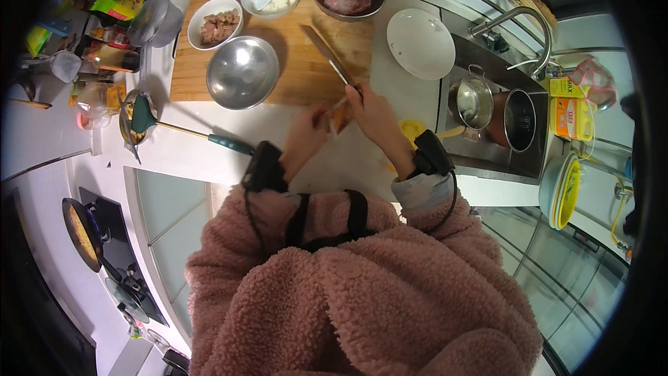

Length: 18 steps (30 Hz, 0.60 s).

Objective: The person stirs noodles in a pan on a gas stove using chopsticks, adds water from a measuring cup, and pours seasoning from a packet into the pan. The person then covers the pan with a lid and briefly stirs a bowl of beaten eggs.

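To my right, past the sink [501,166], a yellow plastic jug [572,121] wears an orange label with large, pale lettering facing me. Just beyond it, a smaller yellow package [567,88] carries a short, bold word in capitals. Over on my left, a lime-green and yellow packet [117,1] has print too blurred for me to make out, and the red-labelled container [115,35] near it shows lettering too small to read. Inside the dark-lined pot [519,122] are small, faint marks; I can't tell whether they're figures.
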Available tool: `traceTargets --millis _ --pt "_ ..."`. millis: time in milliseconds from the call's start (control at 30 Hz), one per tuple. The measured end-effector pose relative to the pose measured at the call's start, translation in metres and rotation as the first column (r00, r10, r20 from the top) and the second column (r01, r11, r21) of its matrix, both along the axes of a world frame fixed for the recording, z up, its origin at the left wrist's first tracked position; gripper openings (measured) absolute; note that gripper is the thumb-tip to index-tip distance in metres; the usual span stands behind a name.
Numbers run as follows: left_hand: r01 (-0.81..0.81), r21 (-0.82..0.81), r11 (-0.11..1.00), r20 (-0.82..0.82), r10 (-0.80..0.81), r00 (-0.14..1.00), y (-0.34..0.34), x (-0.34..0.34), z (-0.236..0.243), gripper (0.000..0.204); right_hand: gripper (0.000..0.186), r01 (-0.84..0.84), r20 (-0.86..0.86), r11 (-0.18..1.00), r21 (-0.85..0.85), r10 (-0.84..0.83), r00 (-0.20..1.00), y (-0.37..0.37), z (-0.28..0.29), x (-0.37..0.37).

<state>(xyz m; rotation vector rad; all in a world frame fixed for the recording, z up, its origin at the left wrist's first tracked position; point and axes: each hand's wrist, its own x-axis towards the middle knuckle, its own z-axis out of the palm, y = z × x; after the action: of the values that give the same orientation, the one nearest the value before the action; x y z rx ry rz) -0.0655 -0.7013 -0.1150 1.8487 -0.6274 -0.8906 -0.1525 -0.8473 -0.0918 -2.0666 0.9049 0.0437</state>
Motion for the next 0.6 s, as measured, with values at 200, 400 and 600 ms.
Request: traceTargets --millis 200,400,600 --pt "-0.152 -0.162 0.975 -0.162 0.125 0.979 0.051 0.024 0.063 0.013 0.039 -0.045 0.045 0.915 -0.401 0.069 0.997 0.016 -0.018 0.002" --pt "-0.261 -0.254 0.931 -0.137 0.232 0.963 0.064 0.017 0.094 0.013 0.036 -0.034 0.206 0.776 -0.629 0.209 0.956 0.014 -0.011 0.021" --pt "-0.278 -0.330 0.902 0.043 0.308 0.950 0.058 0.010 0.115 0.012 0.028 -0.284 0.703 0.934 -0.215 0.350 0.619 0.053 0.068 0.019"
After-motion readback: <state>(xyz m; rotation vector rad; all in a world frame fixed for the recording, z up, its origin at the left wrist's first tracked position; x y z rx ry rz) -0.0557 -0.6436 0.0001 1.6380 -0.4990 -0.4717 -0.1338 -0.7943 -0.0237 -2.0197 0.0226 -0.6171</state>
